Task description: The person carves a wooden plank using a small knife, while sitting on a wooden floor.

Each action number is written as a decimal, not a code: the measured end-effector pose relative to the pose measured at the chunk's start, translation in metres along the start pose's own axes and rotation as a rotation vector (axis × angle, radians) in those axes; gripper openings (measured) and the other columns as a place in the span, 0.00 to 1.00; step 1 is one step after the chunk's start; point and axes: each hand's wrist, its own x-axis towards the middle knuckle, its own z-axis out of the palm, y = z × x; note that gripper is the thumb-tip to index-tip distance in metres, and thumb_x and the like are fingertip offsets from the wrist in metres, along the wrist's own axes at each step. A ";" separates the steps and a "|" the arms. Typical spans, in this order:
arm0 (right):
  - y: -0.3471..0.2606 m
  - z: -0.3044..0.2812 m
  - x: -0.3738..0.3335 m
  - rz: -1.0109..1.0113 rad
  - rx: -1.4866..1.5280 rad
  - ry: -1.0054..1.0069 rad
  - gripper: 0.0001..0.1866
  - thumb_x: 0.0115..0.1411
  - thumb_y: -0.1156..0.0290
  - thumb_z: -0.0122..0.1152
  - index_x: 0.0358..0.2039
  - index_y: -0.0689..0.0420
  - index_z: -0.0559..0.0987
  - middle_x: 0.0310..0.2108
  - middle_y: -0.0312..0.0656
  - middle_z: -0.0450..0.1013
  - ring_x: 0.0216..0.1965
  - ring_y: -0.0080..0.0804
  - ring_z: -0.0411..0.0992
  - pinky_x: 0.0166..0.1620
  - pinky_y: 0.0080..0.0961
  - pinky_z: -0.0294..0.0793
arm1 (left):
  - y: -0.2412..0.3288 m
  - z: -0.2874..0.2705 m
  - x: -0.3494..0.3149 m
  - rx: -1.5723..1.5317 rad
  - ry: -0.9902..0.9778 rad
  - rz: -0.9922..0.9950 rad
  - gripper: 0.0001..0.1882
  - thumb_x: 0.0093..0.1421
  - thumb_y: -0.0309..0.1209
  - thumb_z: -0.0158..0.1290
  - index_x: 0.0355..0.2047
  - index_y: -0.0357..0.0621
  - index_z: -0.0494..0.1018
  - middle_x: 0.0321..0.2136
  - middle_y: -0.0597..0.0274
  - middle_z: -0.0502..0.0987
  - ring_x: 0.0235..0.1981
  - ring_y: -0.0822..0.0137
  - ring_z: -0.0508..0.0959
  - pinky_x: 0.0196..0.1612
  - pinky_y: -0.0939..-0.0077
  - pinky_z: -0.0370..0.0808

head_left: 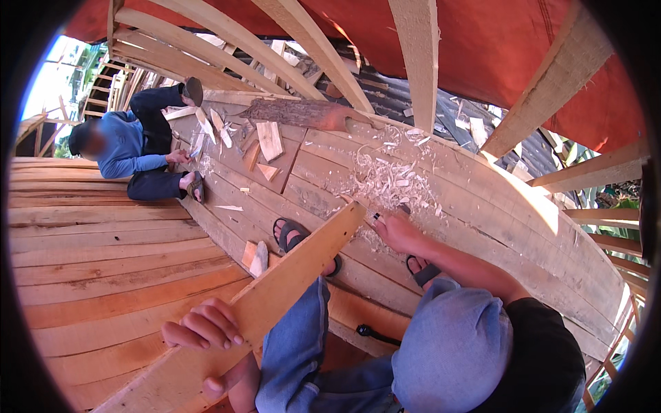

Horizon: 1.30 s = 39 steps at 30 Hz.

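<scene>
A long, pale orange plank (296, 268) slants from the lower left up toward the middle. Near its lower part my left hand (206, 330) grips it, fingers over one face and thumb on the opposite edge. My right hand (396, 232) is closed beside the plank's far end, with a dark ring-like band on one finger. A small dark end shows just past that hand, but I cannot make out the tool or thing it belongs to. Curled wood shavings (396, 182) lie heaped beyond it on the boards.
Another person (134, 151) in a blue top sits at the far left, hands near wood pieces. A rough log (296, 113) and offcuts (270, 140) lie on the planked floor (482, 206). Curved ribs (416, 62) rise along the far side before a red tarp (496, 62).
</scene>
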 end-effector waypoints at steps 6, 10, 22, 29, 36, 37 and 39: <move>0.014 -0.002 -0.006 -0.112 -0.015 0.054 0.20 0.64 0.62 0.46 0.34 0.72 0.72 0.32 0.66 0.71 0.37 0.63 0.71 0.42 0.48 0.70 | 0.003 -0.001 0.000 -0.022 -0.049 0.008 0.24 0.43 0.43 0.64 0.25 0.49 0.58 0.12 0.68 0.66 0.11 0.72 0.69 0.19 0.80 0.63; 0.019 0.000 0.001 -0.006 -0.004 0.043 0.20 0.64 0.62 0.48 0.36 0.71 0.72 0.33 0.65 0.72 0.35 0.62 0.72 0.40 0.48 0.71 | 0.002 0.001 0.001 -0.018 -0.044 0.008 0.25 0.43 0.44 0.65 0.25 0.49 0.59 0.12 0.68 0.66 0.11 0.72 0.69 0.19 0.80 0.64; 0.017 0.006 0.002 -0.099 -0.033 0.071 0.19 0.64 0.63 0.46 0.33 0.71 0.72 0.31 0.65 0.72 0.36 0.63 0.72 0.43 0.51 0.70 | 0.000 -0.009 0.003 -0.093 -0.180 -0.011 0.24 0.41 0.42 0.62 0.25 0.49 0.57 0.13 0.68 0.64 0.13 0.73 0.68 0.22 0.81 0.63; 0.002 0.004 0.005 -0.040 -0.024 0.037 0.18 0.63 0.62 0.49 0.35 0.69 0.72 0.31 0.65 0.72 0.35 0.62 0.71 0.41 0.50 0.70 | 0.006 0.006 0.000 0.001 0.036 -0.048 0.25 0.41 0.43 0.65 0.24 0.49 0.59 0.12 0.68 0.66 0.11 0.72 0.69 0.19 0.80 0.62; 0.012 0.013 0.007 -0.078 -0.017 0.099 0.19 0.63 0.61 0.49 0.34 0.69 0.72 0.31 0.64 0.72 0.35 0.62 0.71 0.42 0.50 0.69 | 0.003 0.002 0.002 -0.026 -0.050 -0.011 0.25 0.43 0.44 0.65 0.25 0.49 0.59 0.12 0.68 0.66 0.11 0.72 0.69 0.18 0.80 0.62; 0.010 0.013 0.008 -0.084 -0.024 0.101 0.19 0.63 0.61 0.49 0.34 0.69 0.72 0.31 0.64 0.72 0.35 0.63 0.71 0.42 0.50 0.69 | 0.003 0.003 0.002 -0.018 -0.035 -0.008 0.25 0.43 0.44 0.65 0.25 0.49 0.59 0.12 0.68 0.65 0.11 0.72 0.68 0.18 0.80 0.62; 0.003 0.007 0.006 -0.091 -0.041 0.099 0.19 0.64 0.61 0.48 0.34 0.70 0.72 0.31 0.64 0.72 0.35 0.63 0.71 0.42 0.51 0.69 | 0.002 0.006 0.001 -0.006 0.001 -0.009 0.25 0.43 0.45 0.65 0.24 0.49 0.59 0.11 0.68 0.65 0.11 0.72 0.68 0.18 0.80 0.62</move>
